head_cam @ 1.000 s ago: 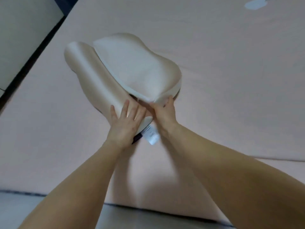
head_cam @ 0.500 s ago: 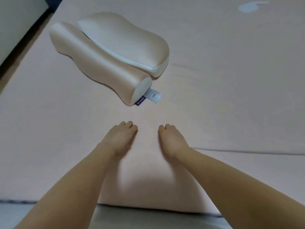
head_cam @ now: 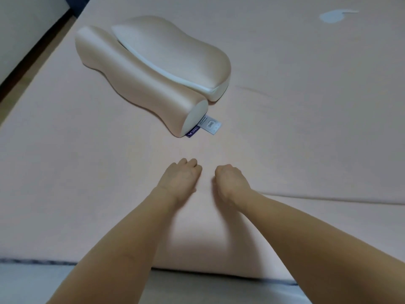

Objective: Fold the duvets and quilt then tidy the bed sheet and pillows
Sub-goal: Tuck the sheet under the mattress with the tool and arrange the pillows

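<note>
Two beige contoured pillows lie side by side on the pink bed sheet [head_cam: 306, 128] at the upper left. The nearer pillow [head_cam: 135, 84] has a white and purple tag [head_cam: 209, 125] at its end, and the farther pillow [head_cam: 179, 55] leans against it. My left hand [head_cam: 179, 181] and my right hand [head_cam: 231, 182] are close together over the sheet, a little in front of the pillows. Both have loosely curled fingers and hold nothing. Whether they touch the sheet is unclear.
A crease [head_cam: 328, 196] runs across the sheet to the right of my right hand. A pale blue patch [head_cam: 333, 15] shows at the far right. The mattress edge [head_cam: 197, 268] is near me. A dark gap [head_cam: 32, 53] and a pale wall border the left.
My hands let go of the pillows and drew back toward me. The two pillows now lie free on the sheet, and my fingers have curled in.
</note>
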`<state>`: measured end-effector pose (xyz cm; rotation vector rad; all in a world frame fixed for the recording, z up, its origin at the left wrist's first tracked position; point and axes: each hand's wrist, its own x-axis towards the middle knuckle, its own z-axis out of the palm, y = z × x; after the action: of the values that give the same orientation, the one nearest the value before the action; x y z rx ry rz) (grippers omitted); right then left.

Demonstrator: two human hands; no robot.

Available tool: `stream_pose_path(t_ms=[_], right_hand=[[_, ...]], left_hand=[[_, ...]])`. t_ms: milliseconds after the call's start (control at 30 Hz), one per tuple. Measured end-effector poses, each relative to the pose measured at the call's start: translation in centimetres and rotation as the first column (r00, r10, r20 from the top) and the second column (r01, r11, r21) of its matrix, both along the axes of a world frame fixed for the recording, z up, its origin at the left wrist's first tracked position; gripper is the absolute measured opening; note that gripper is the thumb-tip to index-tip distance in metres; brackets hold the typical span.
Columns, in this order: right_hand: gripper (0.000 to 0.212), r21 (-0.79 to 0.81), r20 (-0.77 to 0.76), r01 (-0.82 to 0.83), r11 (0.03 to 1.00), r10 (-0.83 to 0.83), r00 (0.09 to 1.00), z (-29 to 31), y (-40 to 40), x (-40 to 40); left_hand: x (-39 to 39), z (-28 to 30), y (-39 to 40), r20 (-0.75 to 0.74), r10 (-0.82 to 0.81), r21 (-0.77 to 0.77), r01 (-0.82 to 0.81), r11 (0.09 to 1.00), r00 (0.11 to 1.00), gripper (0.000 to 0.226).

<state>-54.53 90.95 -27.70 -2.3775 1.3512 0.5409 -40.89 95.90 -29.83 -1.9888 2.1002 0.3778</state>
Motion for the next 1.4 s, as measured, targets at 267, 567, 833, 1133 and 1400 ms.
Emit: stream_pose_path(t_ms=[267, 567, 833, 1133, 1400], right_hand=[[0.022, 0.294, -0.001, -0.084, 0.952, 0.088, 0.996, -0.6, -2.0, -0.7], [0.029, -0.009, 0.222, -0.182, 0.983, 0.179, 0.958, -1.3, 2.7, 3.5], [0.030, -0.185, 0.205, -0.178, 0.967, 0.215, 0.955, -3.5, 5.2, 13.5], [0.025, 0.060, 0.215, -0.178, 0.982, 0.162, 0.963, -2.6, 3.8, 14.1], [0.016, -0.112, 0.320, -0.266, 0.958, 0.288, 0.903, 0.1, -2.0, -2.7]], left_hand=[[-1.2, -0.2, -2.2, -0.050, -0.012, 0.229, 0.023, 0.973, 0.999, 0.023], [5.0, 2.3, 0.4, 0.041, 0.070, 0.175, -0.076, 0.982, 0.997, 0.022], [12.3, 0.5, 4.5, 0.116, 0.263, 0.120, -0.276, 0.953, 0.958, 0.021], [11.9, 0.5, 5.3, 0.025, 0.231, 0.191, -0.232, 0.954, 0.973, 0.019], [1.1, 1.9, 1.7, -0.246, 0.105, 0.094, -0.083, 0.992, 0.964, 0.043]])
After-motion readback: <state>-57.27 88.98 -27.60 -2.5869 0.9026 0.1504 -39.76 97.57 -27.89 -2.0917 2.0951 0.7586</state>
